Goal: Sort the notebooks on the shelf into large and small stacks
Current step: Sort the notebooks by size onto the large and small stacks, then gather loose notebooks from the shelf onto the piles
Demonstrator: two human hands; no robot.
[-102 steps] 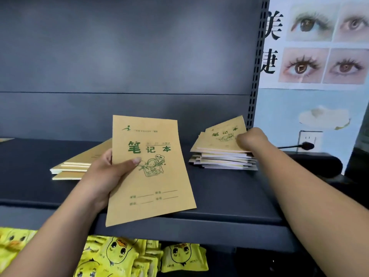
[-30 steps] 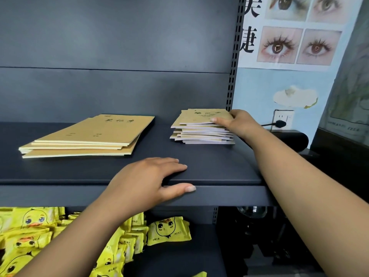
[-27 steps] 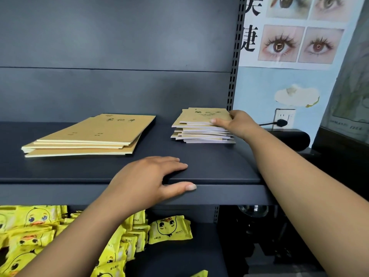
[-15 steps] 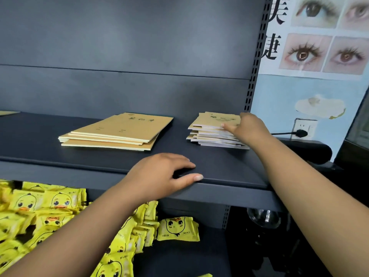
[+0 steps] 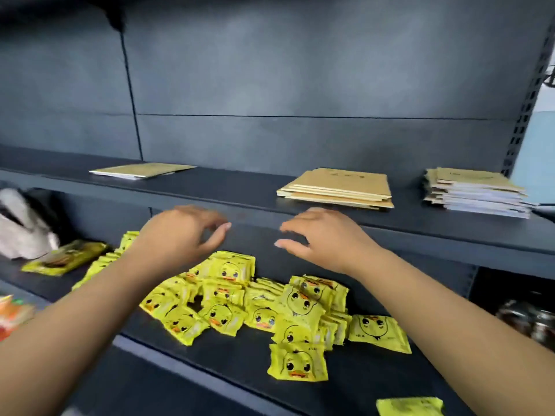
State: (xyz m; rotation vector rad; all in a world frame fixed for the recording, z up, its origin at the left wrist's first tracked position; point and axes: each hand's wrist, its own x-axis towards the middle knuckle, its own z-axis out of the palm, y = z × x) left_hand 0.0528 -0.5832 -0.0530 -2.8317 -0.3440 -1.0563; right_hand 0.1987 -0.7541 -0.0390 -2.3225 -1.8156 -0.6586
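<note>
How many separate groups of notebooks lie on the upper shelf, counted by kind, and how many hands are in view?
Stack of large notebooks: 1
Stack of small notebooks: 1
Loose notebooks lying apart at the far left, size not clear: 1
Hands, left hand and right hand, both empty: 2
Total: 3 notebook groups and 2 hands, 5 items

The single head-worn camera looked forward and slightly down, close to a dark shelf point(image 5: 330, 217) whose front edge ran downward to the right across the frame. Both forearms entered from the bottom corners. With only one view, no part of the scene was shared.
</note>
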